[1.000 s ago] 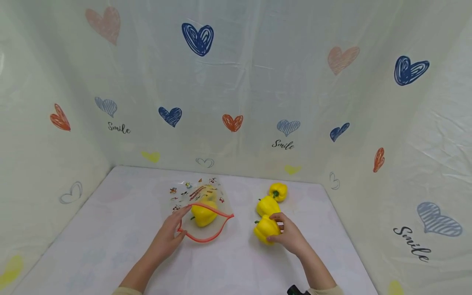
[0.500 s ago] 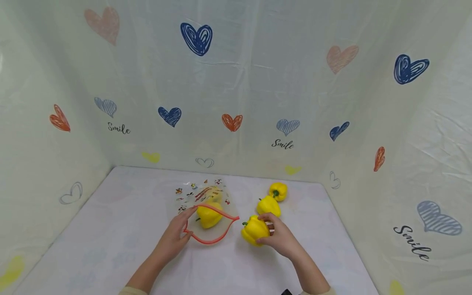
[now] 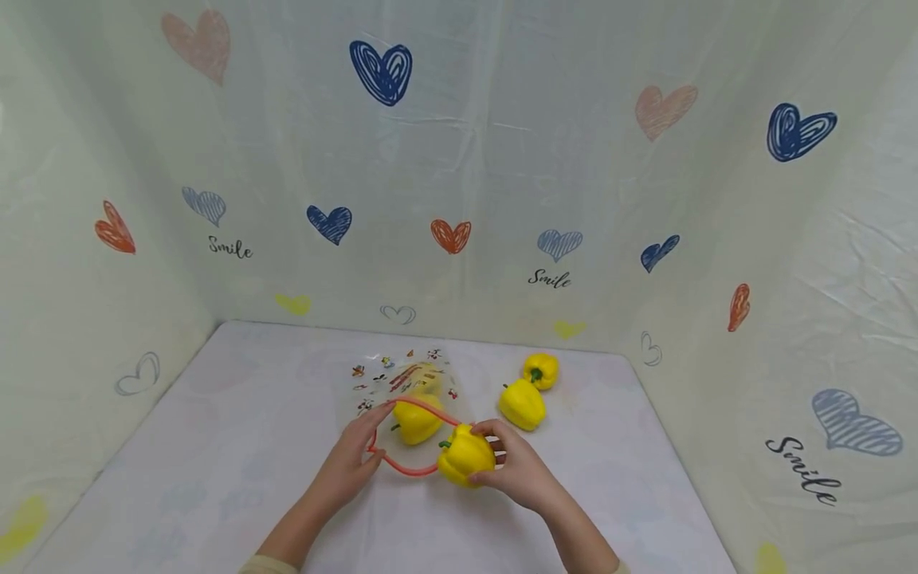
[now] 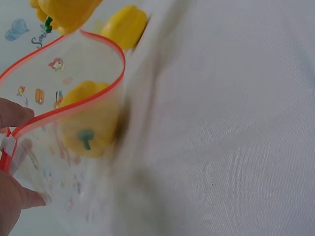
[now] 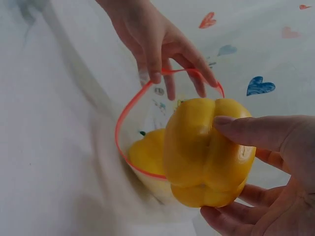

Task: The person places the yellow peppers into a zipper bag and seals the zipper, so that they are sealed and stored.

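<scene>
Clock read in the head view, centred on the bag's mouth. White-covered table (image 3: 258, 414) is carrying everything. Clear printed bag (image 3: 376, 383) is lying with its body toward 12, its mouth gaping toward 6. Left hand (image 3: 358, 450), near 9, is holding the bag's edge: thumb and fingers are standing apart, bent about the opening. Right hand (image 3: 515, 469), near 4, is gripping a held pepper (image 3: 464, 456), thumb and fingers clamped on its sides; the pepper is overlapping the red rim (image 3: 410, 472), contact uncertain. A bagged pepper (image 3: 418, 424) is resting just inside; a yellow shape (image 3: 429, 376) is showing behind it, possibly another. A near loose pepper (image 3: 522, 405) is lying between 2 and 3, a far loose pepper (image 3: 541, 371) at 2. Judgement: bagging is running partway; at least one is in, the held one is pending, two are waiting outside.
</scene>
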`<act>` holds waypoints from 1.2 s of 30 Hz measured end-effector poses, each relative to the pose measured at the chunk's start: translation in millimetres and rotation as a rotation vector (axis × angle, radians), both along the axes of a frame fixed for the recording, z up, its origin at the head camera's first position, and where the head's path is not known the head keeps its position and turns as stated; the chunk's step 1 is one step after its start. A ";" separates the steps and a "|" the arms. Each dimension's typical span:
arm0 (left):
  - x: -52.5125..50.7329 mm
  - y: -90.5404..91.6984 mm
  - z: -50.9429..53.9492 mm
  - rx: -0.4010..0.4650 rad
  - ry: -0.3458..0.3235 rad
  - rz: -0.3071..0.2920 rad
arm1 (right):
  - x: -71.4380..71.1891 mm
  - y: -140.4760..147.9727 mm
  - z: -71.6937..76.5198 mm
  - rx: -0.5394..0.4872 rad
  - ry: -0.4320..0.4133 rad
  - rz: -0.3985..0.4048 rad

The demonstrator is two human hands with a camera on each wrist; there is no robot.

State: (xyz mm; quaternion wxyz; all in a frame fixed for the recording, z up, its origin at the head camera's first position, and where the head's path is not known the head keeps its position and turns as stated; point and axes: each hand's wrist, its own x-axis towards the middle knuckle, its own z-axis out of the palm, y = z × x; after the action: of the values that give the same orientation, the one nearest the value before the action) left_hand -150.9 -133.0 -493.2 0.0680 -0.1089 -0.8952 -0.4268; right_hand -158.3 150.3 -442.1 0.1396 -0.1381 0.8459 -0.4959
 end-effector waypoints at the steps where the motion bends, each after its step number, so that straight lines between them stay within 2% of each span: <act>1: 0.5 0.9 0.2 0.001 -0.003 -0.001 | 0.7 -2.4 -0.3 -0.002 -0.006 0.002; 14: 3.5 6.0 3.2 0.033 0.058 -0.042 | 6.6 -28.4 -4.2 -0.025 -0.069 0.039; 22: 5.3 6.8 5.4 0.044 0.038 -0.064 | 5.6 -37.6 -12.6 -0.048 -0.085 0.061; 36: 8.0 10.5 3.0 0.060 0.038 -0.079 | 7.4 -48.4 -27.9 -0.039 -0.102 0.027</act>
State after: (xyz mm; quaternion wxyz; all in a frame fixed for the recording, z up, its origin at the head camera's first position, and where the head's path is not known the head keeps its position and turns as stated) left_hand -142.8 -122.5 -490.2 0.0712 -0.1501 -0.8754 -0.4539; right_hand -150.9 101.9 -470.0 0.1864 -0.1267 0.8260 -0.5167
